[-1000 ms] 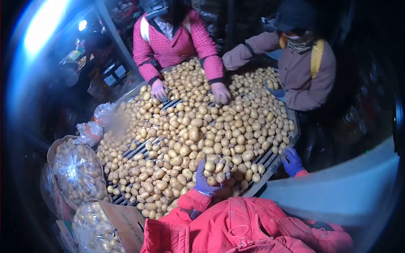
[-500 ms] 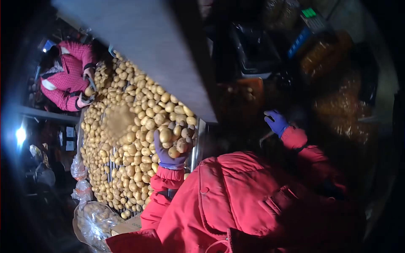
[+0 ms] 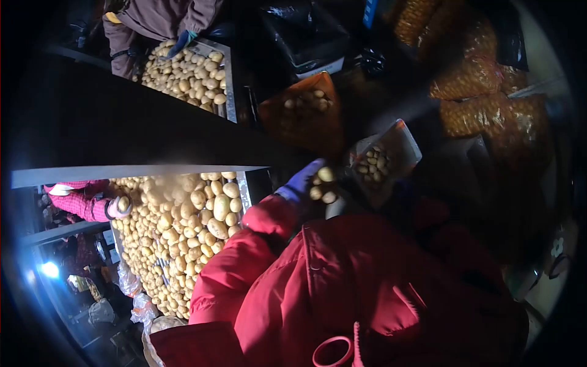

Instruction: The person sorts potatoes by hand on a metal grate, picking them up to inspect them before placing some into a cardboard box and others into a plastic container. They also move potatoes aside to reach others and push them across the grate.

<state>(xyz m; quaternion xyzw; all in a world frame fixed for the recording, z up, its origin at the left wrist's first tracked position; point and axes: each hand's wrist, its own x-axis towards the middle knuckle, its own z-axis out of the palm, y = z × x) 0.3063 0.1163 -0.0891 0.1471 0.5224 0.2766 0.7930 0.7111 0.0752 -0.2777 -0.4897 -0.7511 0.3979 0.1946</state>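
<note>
My left hand [image 3: 298,183], in a purple glove, holds a few potatoes [image 3: 324,175] beside the near edge of the potato-covered sorting table. Just to the right is a white container [image 3: 411,145] with small potatoes [image 3: 373,164] inside. My right hand [image 3: 400,194] is in deep shadow by that container's lower edge, and its fingers cannot be made out. Many yellow potatoes [image 3: 183,232] lie on the rollers at left.
A dark beam [image 3: 134,122] crosses above the table. One co-worker's hand [image 3: 119,207] holds a potato at far left; another's gloved hand [image 3: 181,44] rests on potatoes at the top. An orange crate [image 3: 275,113] and filled mesh sacks [image 3: 471,116] stand beyond.
My left hand has moved off the table to the right with potatoes in it. My right hand has dropped lower into shadow. The view has shifted, showing the white container and another co-worker.
</note>
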